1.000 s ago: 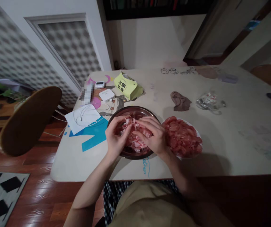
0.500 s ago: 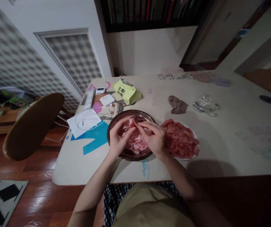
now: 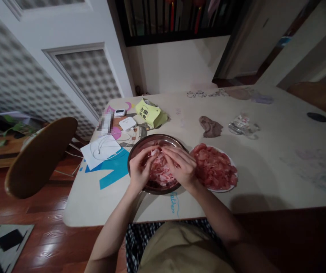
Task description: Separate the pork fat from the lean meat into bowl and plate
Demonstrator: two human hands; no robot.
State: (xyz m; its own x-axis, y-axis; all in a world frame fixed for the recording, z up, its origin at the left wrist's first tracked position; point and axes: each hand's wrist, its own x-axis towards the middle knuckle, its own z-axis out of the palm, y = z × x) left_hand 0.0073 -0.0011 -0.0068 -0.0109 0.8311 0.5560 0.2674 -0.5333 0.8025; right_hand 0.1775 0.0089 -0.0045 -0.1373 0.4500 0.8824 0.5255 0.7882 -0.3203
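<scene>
A round metal bowl [image 3: 170, 139] near the table's front edge holds a heap of pale pink, fatty raw meat slices [image 3: 163, 175]. Over it, my left hand [image 3: 139, 168] pinches a thin meat slice [image 3: 155, 152] between thumb and fingers. My right hand [image 3: 183, 166] comes in from the other side, its thumb and fingertips closed close to the same slice; its fingers partly hide what they grip. Just right of the bowl, darker red raw meat slices [image 3: 214, 167] cover a white plate [image 3: 233, 161].
Behind the bowl lie a yellow-green packet [image 3: 151, 113], a white device [image 3: 128, 123] with a cable, and a white sheet [image 3: 100, 152]. A brown cloth [image 3: 210, 127] and a clear plastic item [image 3: 243, 126] lie farther right. A wooden chair [image 3: 41, 157] stands at the left.
Both hands have stayed over the bowl, with the fingertips slightly lower and the slice less spread between them. The whole view has shifted a little.
</scene>
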